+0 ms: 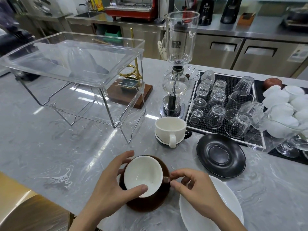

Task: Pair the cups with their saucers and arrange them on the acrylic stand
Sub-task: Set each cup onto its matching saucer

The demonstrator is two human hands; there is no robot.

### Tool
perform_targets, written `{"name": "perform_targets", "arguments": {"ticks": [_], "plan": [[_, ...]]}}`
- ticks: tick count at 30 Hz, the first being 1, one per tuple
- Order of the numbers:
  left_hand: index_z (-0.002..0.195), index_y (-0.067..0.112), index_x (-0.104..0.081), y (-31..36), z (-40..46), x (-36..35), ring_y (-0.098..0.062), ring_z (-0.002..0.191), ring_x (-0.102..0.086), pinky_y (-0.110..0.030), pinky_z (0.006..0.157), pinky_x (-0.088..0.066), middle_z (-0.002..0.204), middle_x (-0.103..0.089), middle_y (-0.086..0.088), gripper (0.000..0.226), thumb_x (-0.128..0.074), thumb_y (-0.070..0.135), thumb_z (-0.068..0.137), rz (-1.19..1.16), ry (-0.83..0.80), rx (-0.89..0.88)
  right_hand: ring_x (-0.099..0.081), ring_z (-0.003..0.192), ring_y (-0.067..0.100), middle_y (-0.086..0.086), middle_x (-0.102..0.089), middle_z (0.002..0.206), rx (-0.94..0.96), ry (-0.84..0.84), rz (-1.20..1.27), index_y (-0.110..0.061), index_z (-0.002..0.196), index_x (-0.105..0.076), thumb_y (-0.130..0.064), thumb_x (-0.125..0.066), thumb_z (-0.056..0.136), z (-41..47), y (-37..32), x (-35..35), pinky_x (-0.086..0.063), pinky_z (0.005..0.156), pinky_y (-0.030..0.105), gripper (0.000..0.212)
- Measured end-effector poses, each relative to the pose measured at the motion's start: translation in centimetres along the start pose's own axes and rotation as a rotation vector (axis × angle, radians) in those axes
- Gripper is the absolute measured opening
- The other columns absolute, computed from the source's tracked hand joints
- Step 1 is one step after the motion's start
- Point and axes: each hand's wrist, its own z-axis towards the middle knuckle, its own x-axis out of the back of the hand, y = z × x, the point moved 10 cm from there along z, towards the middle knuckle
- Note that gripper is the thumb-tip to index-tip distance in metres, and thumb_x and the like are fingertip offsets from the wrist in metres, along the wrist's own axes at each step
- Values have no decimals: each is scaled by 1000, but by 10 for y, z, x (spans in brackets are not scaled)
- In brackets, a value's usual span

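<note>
— Two hands on one cup, is that right?

— Yes. The brown cup [143, 176], white inside, sits on its brown saucer [150, 204] near the front edge of the bench [70, 157]. The left hand [110, 185] curls round the cup's rim, thumb on the near lip and fingers on the far side. The right hand [196, 189] pinches the cup's handle between thumb and forefinger.

— And the other pieces?

— Just right of the brown saucer, partly under the right hand, lies a white saucer [230, 212] at the front edge. Further back, a black saucer [220, 155] lies bare. Left of that, a white cup [170, 129] stands stacked on a dark piece, handle toward the front; what it stands on I cannot tell exactly.

— Where is the stand?

— The acrylic stand [71, 64] is toward the bench's back left, a clear tray on legs, with nothing on top of it. Beside it stands a glass siphon brewer [180, 64], and toward the right edge a black mat [225, 104] carries upturned glasses [215, 112], near a glass bowl of white filters [283, 110].
</note>
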Motion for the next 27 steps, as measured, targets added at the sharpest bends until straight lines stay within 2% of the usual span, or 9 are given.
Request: {"name": "perform_targets", "arguments": {"ticks": [4, 9, 16, 19, 21, 23, 27], "plan": [[131, 53, -53, 8, 12, -3, 0, 126, -58, -27, 100, -50, 134, -61, 25, 83, -88, 58, 56, -48, 9, -4, -60, 62, 3, -22, -74, 87, -10, 53, 37, -36, 90, -77, -29, -79, 78, 4, 1, 11, -45, 58, 9, 14], [131, 47, -57, 19, 36, -10, -2, 125, -60, -24, 99, -49, 135, -62, 25, 71, -83, 54, 65, -128, -21, -12, -62, 65, 7, -16, -76, 87, 6, 122, 87, -36, 86, -76, -24, -79, 80, 13, -5, 26, -48, 59, 13, 14], [119, 35, -69, 22, 79, -18, -12, 118, -69, -37, 97, -54, 127, -72, 12, 45, -67, 53, 78, -432, 0, 108, -64, 65, 6, -18, -76, 87, 31, 152, 119, -42, 87, -74, -26, -77, 80, 32, -18, 37, -48, 57, 14, 18], [113, 36, -72, 23, 94, -25, -12, 117, -69, -35, 98, -54, 125, -72, 8, 25, -64, 50, 94, -489, 4, 144, -63, 64, 6, -18, -75, 85, 54, 160, 124, -50, 89, -71, -30, -74, 78, 39, -27, 39, -48, 57, 15, 23], [115, 32, -70, 21, 105, -31, -13, 118, -68, -35, 99, -53, 125, -72, 6, 30, -55, 50, 97, -514, 2, 178, -63, 63, 3, -20, -74, 83, 53, 165, 115, -51, 88, -69, -33, -72, 78, 43, -29, 39, -47, 56, 13, 21], [117, 28, -68, 17, 116, -37, -14, 119, -68, -37, 101, -52, 126, -72, 2, 36, -51, 53, 98, -567, -4, 236, -61, 62, 0, -21, -73, 82, 34, 173, 134, -45, 88, -69, -33, -72, 77, 47, -27, 39, -46, 56, 9, 16], [122, 20, -66, 14, 133, -49, -18, 125, -64, -42, 109, -47, 132, -70, -3, 59, -39, 63, 93, -658, -44, 288, -61, 64, -1, -18, -74, 85, -13, 170, 182, -35, 91, -70, -31, -74, 78, 53, -19, 38, -45, 58, 8, 14]]}}
